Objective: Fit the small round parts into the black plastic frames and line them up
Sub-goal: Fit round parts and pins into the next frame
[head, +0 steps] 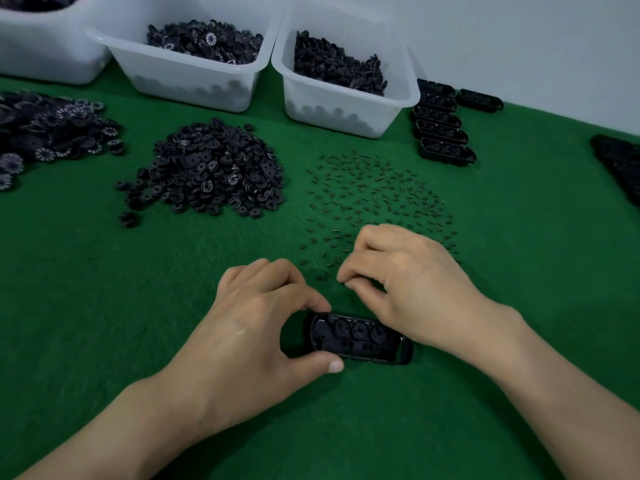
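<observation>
Dim, cool, even light falls from above; the felt [104, 306] darkens toward the lower corners. Soft shadows lie under the left hand [256, 327], the right hand [405, 282] and the frame [360, 337]. The black pile [207, 168] merges into one dark mass with little detail. The white bins [349, 109] glow pale and flat, and lean outward near the top edge. Everything looks slightly soft.

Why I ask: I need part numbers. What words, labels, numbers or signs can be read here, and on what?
No readable text.
Round black discs with white radial marks in the white plastic bin: pattern only, no digits legible.
Pile of black ring-shaped parts: pale curved marks, too blurred to read.
Oblong black plastic frame in the left hand: no print shows.
</observation>
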`<state>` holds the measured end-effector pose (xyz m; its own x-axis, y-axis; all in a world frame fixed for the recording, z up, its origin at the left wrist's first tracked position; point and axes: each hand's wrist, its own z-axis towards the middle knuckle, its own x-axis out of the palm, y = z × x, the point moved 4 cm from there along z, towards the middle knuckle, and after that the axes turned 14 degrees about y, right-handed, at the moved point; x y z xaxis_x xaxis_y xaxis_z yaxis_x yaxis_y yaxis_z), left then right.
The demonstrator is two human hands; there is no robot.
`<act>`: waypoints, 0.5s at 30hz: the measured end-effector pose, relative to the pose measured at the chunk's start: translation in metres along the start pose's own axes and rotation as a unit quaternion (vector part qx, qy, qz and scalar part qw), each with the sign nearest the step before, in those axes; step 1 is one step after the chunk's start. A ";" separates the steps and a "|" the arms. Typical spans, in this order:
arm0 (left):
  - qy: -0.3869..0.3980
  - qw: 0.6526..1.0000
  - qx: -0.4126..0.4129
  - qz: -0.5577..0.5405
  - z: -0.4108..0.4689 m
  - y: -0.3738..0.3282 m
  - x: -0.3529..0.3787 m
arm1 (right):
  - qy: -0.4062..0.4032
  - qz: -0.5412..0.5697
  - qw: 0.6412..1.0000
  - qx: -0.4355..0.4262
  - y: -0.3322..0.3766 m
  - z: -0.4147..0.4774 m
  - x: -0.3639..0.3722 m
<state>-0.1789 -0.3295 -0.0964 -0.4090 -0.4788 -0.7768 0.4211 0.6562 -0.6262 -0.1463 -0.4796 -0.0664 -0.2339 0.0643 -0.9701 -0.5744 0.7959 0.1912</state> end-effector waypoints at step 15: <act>0.004 1.000 -0.003 -0.002 0.000 -0.002 -0.001 | 0.088 0.079 0.992 0.032 -0.007 -0.007 0.000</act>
<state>-0.1789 -0.3304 -0.0946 -0.4179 -0.4764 -0.7735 0.4145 0.6577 -0.6290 -0.1481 -0.4897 -0.0664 -0.4536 0.0909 -0.8866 -0.4691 0.8215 0.3242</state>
